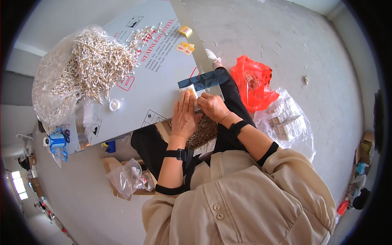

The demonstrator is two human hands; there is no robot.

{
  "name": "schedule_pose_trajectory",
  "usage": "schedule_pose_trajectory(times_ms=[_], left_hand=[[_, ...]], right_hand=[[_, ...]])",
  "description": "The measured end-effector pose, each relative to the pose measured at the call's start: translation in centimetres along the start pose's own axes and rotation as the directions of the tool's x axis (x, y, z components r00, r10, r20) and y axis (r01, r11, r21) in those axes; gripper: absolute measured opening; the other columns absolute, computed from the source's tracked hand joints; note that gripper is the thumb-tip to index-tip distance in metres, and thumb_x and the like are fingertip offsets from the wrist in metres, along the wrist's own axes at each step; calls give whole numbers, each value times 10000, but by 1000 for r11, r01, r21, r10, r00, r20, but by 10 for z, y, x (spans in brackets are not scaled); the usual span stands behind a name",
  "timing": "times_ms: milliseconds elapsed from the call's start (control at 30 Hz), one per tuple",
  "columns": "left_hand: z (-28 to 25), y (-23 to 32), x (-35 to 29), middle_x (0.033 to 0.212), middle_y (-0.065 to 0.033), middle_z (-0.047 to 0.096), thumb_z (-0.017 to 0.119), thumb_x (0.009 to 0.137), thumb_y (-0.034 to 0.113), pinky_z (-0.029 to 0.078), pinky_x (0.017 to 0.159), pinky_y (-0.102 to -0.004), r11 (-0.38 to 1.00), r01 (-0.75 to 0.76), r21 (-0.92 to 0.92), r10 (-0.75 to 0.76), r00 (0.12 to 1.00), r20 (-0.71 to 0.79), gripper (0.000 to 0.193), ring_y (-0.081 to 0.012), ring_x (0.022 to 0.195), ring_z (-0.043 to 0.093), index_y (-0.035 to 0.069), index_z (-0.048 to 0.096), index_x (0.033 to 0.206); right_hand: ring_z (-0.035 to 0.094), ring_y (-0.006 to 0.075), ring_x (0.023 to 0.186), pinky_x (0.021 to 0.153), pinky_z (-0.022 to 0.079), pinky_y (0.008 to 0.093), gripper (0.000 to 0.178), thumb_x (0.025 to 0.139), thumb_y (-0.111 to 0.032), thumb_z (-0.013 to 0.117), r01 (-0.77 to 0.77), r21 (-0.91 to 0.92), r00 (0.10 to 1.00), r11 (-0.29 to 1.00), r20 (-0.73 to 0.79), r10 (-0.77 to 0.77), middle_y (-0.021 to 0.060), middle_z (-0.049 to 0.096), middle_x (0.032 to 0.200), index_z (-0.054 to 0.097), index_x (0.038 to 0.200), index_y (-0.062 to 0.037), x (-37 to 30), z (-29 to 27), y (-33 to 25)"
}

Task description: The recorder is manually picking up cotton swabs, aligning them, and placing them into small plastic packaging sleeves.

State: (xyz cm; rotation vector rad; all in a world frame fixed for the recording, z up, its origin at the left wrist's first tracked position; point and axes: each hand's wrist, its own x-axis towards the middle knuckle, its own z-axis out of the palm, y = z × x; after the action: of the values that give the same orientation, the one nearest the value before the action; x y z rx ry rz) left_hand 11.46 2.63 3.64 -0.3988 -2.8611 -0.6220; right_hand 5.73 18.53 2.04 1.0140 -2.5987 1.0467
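Shirt (249, 196): beige; 6 o'clock, cut off at the bottom.
Left hand (185, 119): fingers nearly straight, tips laid over the pack (187, 89), covering its near part.
Right hand (214, 107): fingers curled at the pack's right side; cannot tell whether anything is pinched.
Pack: white swab tips showing, 12 o'clock from the left hand; rest hidden.
Heap (100, 61): loose swabs, 10 o'clock.
Red bag (250, 92): 2 o'clock, contents hard to make out.
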Motion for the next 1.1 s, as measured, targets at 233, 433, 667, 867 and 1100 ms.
schedule_pose_trajectory(times_ms=[233,433,667,867,1100], left_hand=[[-2,-3,8,1485,-192,354,660,848,173,308,1113,-448,998,39,-49,-32,990,139,665,-329,1380,350,23,370,1427],[20,-22,21,1040,-207,635,712,829,175,486,808,-391,787,508,-350,-571,815,-100,369,-355,934,603,-41,589,1102],[-8,-15,29,841,-13,654,787,759,87,477,711,-247,242,361,-901,-531,826,189,221,-75,746,572,5,667,926],[-61,26,29,809,0,638,823,737,106,469,691,-218,254,250,-934,-439,891,119,260,-68,719,553,13,668,925],[-65,43,18,813,-5,643,805,767,96,471,703,-217,118,163,-979,-502,861,83,227,-73,746,578,-4,653,902]], right_hand=[[664,382,779,691,536,444,299,718,-269,764,-550,310,824,775,56,563,190,671,856,613,796,-22,10,-7,5],[667,379,819,737,532,453,363,692,-302,804,-601,17,796,799,93,598,208,674,795,634,801,0,32,6,-19],[619,113,689,628,497,304,196,699,-102,800,-524,709,831,472,303,467,44,678,768,698,823,11,21,13,4],[516,45,608,562,469,257,154,788,-86,757,-318,835,923,450,165,347,-10,624,736,683,875,17,22,-43,-43],[535,67,617,564,476,250,205,851,-163,735,-555,773,823,308,455,340,-1,630,726,679,935,15,11,-59,-65]])
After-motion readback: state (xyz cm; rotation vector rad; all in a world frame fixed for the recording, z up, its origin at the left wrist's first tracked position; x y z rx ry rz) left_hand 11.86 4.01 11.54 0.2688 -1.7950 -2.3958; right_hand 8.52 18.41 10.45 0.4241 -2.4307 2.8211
